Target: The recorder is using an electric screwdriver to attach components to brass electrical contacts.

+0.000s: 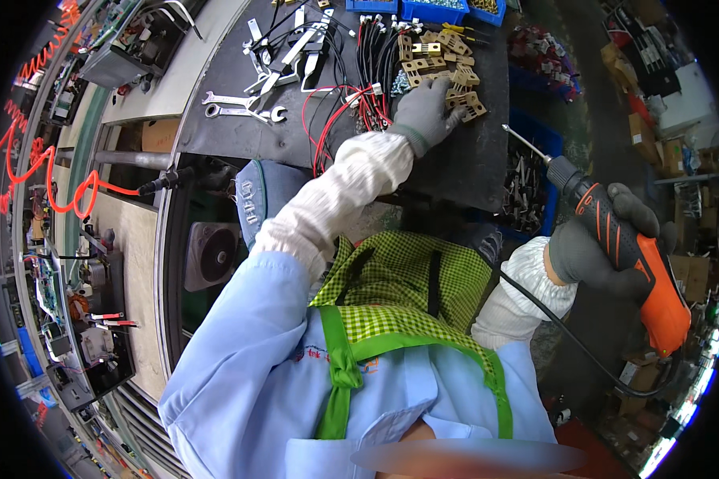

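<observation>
My left hand (428, 114), in a grey glove, reaches over the black work table (470, 164). Its fingers are stretched toward a pile of brass-coloured blocks (465, 75), with the thumb apart. Silver screws (401, 82) lie just beyond that hand; whether the fingertips touch any piece is hard to see. Off the table's right side, my right hand (587, 251), also gloved, grips an orange and black electric screwdriver (601, 217). The tool's long bit (526, 143) points up and left, toward the table, touching nothing. A black cord (571, 335) loops from its lower end.
Wrenches (240, 108) and black and red cables (371, 56) lie on the table's left and middle. Blue bins (433, 9) of small parts line the far edge. Another blue bin (553, 211) sits right of the table. An orange coiled hose (49, 164) hangs at the left.
</observation>
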Motion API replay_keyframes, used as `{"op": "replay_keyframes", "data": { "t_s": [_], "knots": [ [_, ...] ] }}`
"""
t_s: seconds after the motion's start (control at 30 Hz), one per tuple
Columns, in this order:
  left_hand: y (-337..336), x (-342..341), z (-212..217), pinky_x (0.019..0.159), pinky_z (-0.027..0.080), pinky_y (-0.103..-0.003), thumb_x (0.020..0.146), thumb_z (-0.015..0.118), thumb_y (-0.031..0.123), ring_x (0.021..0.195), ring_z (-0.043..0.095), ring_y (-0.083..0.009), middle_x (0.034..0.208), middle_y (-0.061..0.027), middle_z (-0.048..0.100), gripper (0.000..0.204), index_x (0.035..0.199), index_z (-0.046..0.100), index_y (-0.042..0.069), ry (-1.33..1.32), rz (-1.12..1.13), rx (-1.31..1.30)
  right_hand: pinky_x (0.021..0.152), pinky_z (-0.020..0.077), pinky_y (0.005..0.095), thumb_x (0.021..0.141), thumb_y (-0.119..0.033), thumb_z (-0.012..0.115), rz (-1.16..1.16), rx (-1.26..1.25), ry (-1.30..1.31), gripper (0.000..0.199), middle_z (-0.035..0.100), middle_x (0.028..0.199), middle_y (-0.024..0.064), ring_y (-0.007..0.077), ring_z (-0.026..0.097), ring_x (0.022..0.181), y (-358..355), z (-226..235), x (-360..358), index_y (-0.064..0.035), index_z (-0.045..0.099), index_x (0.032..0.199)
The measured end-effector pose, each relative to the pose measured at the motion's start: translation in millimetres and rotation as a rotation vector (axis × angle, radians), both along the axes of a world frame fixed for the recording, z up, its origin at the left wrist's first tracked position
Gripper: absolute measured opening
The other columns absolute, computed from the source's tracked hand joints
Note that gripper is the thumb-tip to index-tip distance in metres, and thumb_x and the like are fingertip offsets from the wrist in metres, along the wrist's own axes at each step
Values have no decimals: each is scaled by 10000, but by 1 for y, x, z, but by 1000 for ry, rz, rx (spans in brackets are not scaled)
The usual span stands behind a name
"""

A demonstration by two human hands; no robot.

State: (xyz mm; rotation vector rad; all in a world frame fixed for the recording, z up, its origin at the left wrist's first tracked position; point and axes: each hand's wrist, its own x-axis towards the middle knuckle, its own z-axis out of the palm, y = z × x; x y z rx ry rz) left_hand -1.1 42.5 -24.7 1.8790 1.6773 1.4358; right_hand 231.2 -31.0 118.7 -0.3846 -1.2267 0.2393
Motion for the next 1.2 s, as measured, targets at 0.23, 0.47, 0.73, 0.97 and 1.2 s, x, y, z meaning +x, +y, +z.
{"op": "replay_keyframes", "data": {
  "t_s": [0.23,0.47,0.73,0.97,1.2],
  "knots": [
    [27,15,-5,764,525,-447,809,660,246,853,655,-377,890,-176,682,270,992,587,61,288,103,-481,704,476,399,848,-620,501,145,-6,150,682,656,832,113,228,609,697,-4,-7,-4,5,487,1123],
    [-16,2,4,714,513,-478,814,646,293,812,638,-391,865,-190,648,318,1024,567,68,314,88,-253,663,464,387,833,-635,483,61,-105,75,712,656,848,128,234,605,702,-3,-12,7,11,543,1125],
    [-65,15,5,750,520,-464,833,599,279,861,647,-365,919,-164,649,411,1160,465,69,397,-50,-399,705,457,376,798,-704,457,109,-172,152,740,630,758,105,245,589,728,0,-11,-9,10,628,889],
    [-56,-33,26,750,521,-452,820,684,274,870,646,-366,994,-161,653,506,1271,490,150,249,-158,-216,724,451,378,785,-713,468,72,-177,61,749,607,732,93,248,584,736,-7,-14,0,10,627,899],
    [-34,-100,39,829,491,-446,868,606,217,1002,575,-333,1089,-108,553,243,1106,651,207,807,-389,-313,690,466,386,790,-673,498,143,-200,130,715,617,773,108,252,590,718,-7,-15,-4,20,624,916]
  ]
}}
